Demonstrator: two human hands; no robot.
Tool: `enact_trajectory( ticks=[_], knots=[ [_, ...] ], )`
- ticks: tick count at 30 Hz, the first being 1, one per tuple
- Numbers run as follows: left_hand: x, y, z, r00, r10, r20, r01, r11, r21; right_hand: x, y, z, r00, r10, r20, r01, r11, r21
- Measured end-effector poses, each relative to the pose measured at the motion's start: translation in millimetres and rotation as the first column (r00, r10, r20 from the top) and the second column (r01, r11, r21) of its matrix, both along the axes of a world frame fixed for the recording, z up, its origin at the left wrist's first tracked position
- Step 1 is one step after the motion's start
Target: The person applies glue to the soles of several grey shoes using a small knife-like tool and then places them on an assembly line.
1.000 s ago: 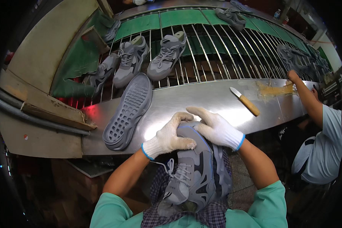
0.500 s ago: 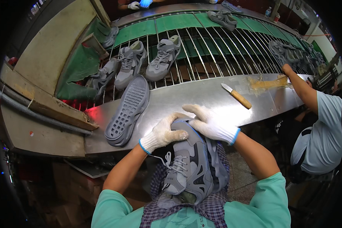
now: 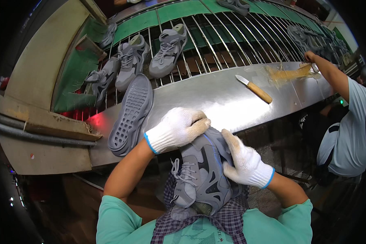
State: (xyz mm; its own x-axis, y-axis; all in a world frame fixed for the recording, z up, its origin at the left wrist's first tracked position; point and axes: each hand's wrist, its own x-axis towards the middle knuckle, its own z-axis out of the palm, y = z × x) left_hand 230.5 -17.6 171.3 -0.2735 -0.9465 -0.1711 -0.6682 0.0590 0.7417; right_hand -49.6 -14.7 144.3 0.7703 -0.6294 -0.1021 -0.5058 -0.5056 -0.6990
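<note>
The left hand, white-gloved, grips the toe end of a grey shoe; the right hand, likewise gloved, holds its side; on the tabletop lie a grey sole and a wooden-handled knife; laced shoes rest on metal bars.

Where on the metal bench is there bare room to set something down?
The shiny metal bench has bare room beyond the white-gloved left hand, between the long grey shoe sole and the wooden-handled knife. Crowding is at left, where the sole's far end nears grey laced shoes.
</note>
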Motion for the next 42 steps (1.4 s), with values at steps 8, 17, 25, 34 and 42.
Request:
enact_trajectory(
  ticks=[8,17,25,34,42],
  knots=[
    [-5.8,1.8,4.0,0.996,0.087,-0.008,-0.088,0.993,-0.085,21.7,-41.5,-57.7,0.922,-0.173,0.347,0.096,0.969,0.230],
    [-9.8,1.1,6.9,0.970,0.173,0.172,-0.176,0.984,0.000,16.1,-22.6,13.7,0.988,0.110,0.105,-0.103,0.992,-0.069],
    [-14.1,4.2,-11.0,0.967,0.205,0.151,-0.199,0.978,-0.058,-5.3,-0.3,3.6,0.971,0.162,0.177,-0.134,0.978,-0.159],
    [-7.4,49.3,-89.3,0.311,0.638,-0.704,-0.694,0.659,0.290,-12.6,-3.9,29.8,0.974,0.207,0.093,-0.196,0.973,-0.119],
    [-36.4,48.6,-20.3,0.436,0.386,-0.813,-0.639,0.769,0.023,55.1,-74.8,64.7,0.936,0.150,0.320,-0.189,0.977,0.097]
  ],
)
